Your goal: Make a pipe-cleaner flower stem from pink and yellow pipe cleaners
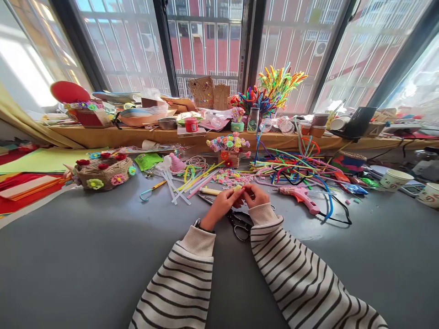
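My left hand [222, 203] and my right hand [255, 196] meet over the grey table [85, 256], both pinched on a small yellow pipe-cleaner piece [238, 188] held between the fingertips. Both arms wear striped sleeves with cream cuffs. Black-handled scissors [238, 221] lie on the table just under my wrists. A heap of small pastel pipe-cleaner flowers [231, 177] lies just beyond my fingers.
A pink glue gun [302, 197] with a black cord lies to the right. Loose coloured pipe cleaners [291, 167] spread behind it. A woven basket with flowers [103, 172] stands at left, paper cups [394, 179] at far right, and a cluttered window ledge [137, 135] behind.
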`<state>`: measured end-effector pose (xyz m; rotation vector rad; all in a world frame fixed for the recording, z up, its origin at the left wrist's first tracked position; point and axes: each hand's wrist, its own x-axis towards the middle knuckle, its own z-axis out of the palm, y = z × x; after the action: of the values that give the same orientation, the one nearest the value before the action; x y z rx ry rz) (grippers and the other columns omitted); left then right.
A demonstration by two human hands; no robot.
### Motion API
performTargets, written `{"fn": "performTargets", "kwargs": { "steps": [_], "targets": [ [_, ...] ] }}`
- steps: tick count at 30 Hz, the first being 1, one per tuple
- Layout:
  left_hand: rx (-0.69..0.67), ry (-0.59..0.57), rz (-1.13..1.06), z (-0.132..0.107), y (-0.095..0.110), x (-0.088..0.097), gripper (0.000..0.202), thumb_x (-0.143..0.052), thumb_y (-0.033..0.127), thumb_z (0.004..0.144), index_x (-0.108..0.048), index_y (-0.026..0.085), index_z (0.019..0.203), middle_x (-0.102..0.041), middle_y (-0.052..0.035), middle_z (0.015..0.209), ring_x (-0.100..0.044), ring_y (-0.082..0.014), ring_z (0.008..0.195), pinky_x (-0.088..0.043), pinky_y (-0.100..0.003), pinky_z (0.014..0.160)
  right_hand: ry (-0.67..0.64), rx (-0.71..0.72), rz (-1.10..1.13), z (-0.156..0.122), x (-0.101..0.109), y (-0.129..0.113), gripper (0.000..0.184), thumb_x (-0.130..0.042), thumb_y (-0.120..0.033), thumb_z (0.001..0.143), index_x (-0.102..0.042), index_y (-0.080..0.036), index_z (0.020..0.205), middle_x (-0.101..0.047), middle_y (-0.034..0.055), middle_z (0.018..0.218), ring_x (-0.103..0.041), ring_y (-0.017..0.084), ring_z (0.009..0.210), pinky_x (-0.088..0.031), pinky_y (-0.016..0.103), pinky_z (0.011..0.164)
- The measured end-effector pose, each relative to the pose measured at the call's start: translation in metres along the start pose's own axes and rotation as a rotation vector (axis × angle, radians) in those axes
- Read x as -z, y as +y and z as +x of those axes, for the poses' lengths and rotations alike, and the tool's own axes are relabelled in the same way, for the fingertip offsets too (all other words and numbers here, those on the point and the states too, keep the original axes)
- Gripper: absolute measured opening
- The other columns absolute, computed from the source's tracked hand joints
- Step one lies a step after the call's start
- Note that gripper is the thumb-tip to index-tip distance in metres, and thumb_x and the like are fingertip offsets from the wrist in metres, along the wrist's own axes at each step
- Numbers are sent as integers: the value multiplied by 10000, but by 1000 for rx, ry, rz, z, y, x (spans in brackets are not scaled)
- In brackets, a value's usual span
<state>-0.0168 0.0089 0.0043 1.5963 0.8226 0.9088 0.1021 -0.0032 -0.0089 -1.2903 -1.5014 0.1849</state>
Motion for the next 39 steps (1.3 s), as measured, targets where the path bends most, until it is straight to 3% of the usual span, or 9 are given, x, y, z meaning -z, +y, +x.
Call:
{"fn": "performTargets", "kwargs": {
  "steps": [8,18,22,24,27,29,31,35,39],
  "targets": [
    [56,-163,-99,0,0,3,306,-465,424,652,-470,121,604,-496,25,513,-445,-50,430,-347,-183,453,-31,12,69,3,-2,10,230,-458,-316,672,-627,-165,713,-588,39,661,-529,127,546,-428,227,506],
    [129,-179,-172,-2,-1,2,284,-460,403,669,-480,121,641,-486,30,487,-422,-38,401,-319,-173,430,-28,-12,117,2,-2,7,225,-469,-306,664,-621,-157,736,-584,28,654,-511,102,504,-428,214,505],
    [95,-156,-234,-3,2,3,290,-459,404,670,-490,116,651,-520,5,522,-460,-57,430,-340,-186,449,-11,-48,131,2,0,4,244,-476,-344,664,-617,-152,718,-581,27,631,-512,106,498,-432,223,504],
    [71,-101,-283,-2,2,4,298,-459,409,668,-498,114,685,-533,-3,546,-476,-68,451,-367,-202,481,44,-82,148,3,3,2,270,-462,-374,670,-609,-150,710,-573,25,625,-504,98,466,-432,219,473],
    [59,-6,-298,-2,3,5,297,-469,403,661,-507,111,698,-533,-1,549,-478,-70,453,-379,-210,496,251,-157,130,6,10,2,308,-455,-412,663,-595,-142,708,-570,26,614,-493,91,425,-433,222,445],
    [57,3,-275,-2,3,5,287,-471,391,664,-520,111,707,-526,3,536,-477,-68,452,-374,-202,487,378,-235,143,8,15,3,328,-461,-431,651,-583,-133,713,-567,19,556,-502,99,412,-442,233,447],
    [53,-12,-253,-2,4,5,282,-464,385,671,-533,114,710,-519,6,528,-476,-67,455,-373,-199,485,426,-299,257,11,18,4,340,-469,-439,644,-562,-125,735,-567,11,518,-522,111,409,-457,243,445],
    [17,-24,-170,-2,4,3,297,-445,394,681,-545,120,738,-529,-2,559,-484,-74,473,-385,-207,496,348,-294,557,12,13,2,328,-511,-423,622,-519,-129,765,-599,31,600,-576,138,503,-489,258,478],
    [-17,-87,-45,-2,2,1,327,-452,415,668,-548,123,777,-557,-19,614,-494,-81,495,-391,-210,506,138,-236,637,8,5,-3,326,-494,-435,632,-520,-148,784,-607,46,680,-587,152,612,-496,277,559]
  ]
}}
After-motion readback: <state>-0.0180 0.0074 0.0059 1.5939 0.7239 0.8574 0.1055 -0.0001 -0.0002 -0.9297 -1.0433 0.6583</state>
